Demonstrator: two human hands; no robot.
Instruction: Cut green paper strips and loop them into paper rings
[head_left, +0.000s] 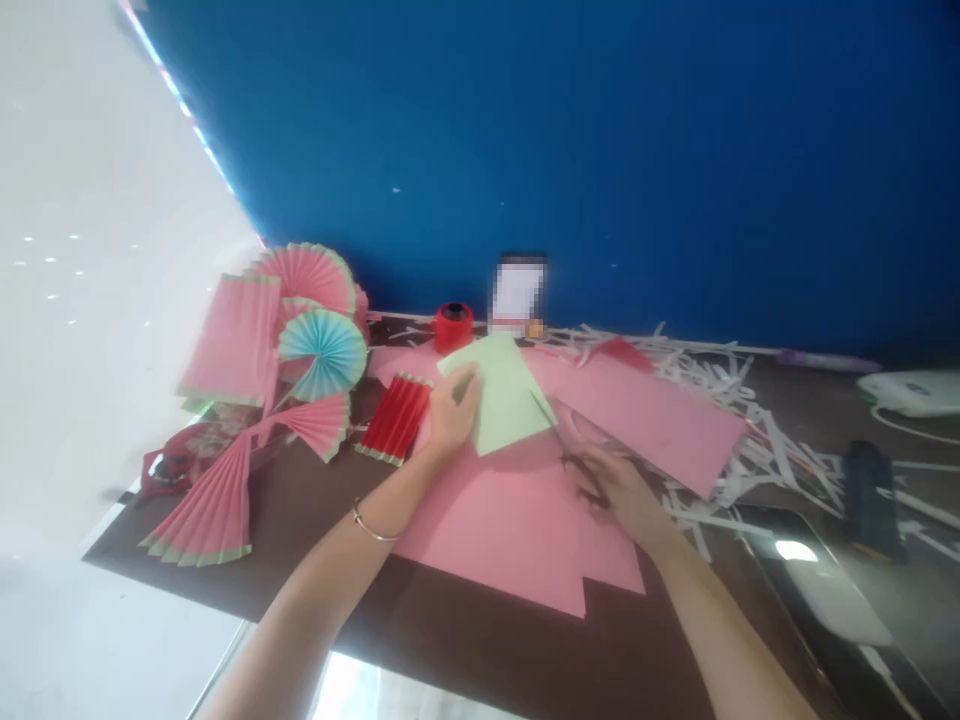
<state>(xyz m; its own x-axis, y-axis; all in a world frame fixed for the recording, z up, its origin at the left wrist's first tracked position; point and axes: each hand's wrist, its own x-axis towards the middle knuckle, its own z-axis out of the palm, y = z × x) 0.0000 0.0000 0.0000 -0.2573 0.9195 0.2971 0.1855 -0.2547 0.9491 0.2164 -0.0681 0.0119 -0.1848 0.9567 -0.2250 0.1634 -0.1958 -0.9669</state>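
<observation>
My left hand (453, 408) grips the left edge of a light green paper sheet (510, 400), its fingers closed on it. In my right hand (611, 490) are dark-handled scissors (559, 432), their blades reaching up over the sheet's right edge. Whether the blades are parted is too blurred to tell. Beneath the green sheet lie large pink paper sheets (495, 530). A red pleated paper piece (396, 418) with light green ends rests just left of my left hand.
Pleated pink fans (217, 500) and a blue one (324, 352) crowd the left side. A red tape roll (454, 326) stands behind. White paper strips (772, 440) heap on the right, near a phone (795, 560) and a black object (870, 500). The table's front edge is close.
</observation>
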